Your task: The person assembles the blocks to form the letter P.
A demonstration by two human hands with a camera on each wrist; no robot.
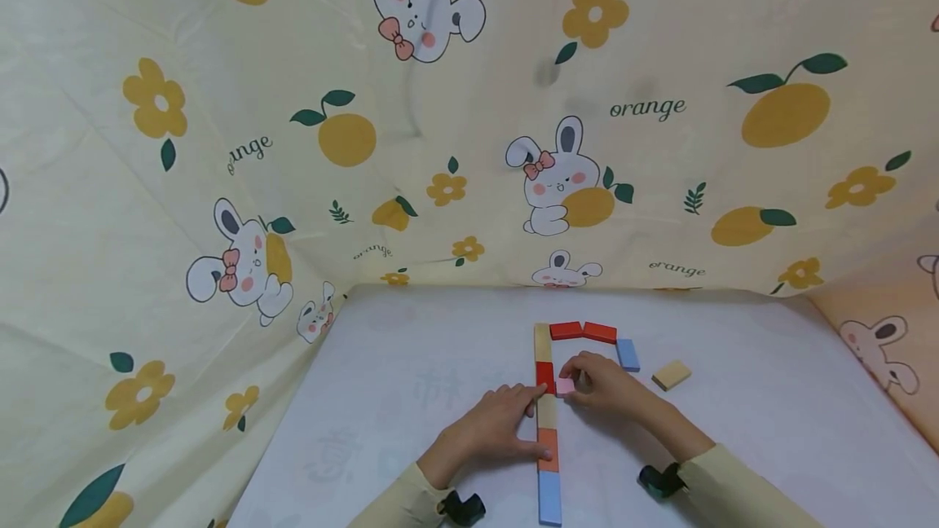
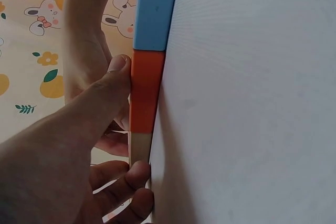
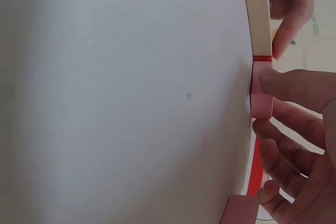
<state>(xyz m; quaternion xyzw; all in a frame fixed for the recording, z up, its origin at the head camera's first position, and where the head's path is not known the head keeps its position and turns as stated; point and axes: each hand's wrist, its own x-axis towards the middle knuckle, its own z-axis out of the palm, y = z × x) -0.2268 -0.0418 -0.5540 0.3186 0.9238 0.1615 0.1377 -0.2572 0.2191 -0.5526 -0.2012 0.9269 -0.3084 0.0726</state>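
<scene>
A straight row of blocks runs up the white table, with a light blue block point(image 1: 549, 498) nearest me, then an orange block point(image 1: 548, 451), a plain wood block point(image 1: 546, 411), a red block point(image 1: 544, 376) and another wood block point(image 1: 542, 342). My left hand point(image 1: 495, 424) rests along the row's left side, index fingertip on the red block and thumb against the orange one. On the row's right side, my right hand point(image 1: 603, 382) pinches a small pink block point(image 1: 564, 387) between thumb and fingers. In the right wrist view, the pink block point(image 3: 262, 103) stands beside the row, its face partly covered by my thumb.
Two red blocks point(image 1: 583, 332) extend right from the row's far end, followed by a slanted blue block point(image 1: 628, 355). A loose wood block point(image 1: 672, 375) lies farther right. Pinkish block point(image 3: 240, 211) shows at the right wrist view's bottom. A printed cloth point(image 1: 469, 88) hangs behind the table.
</scene>
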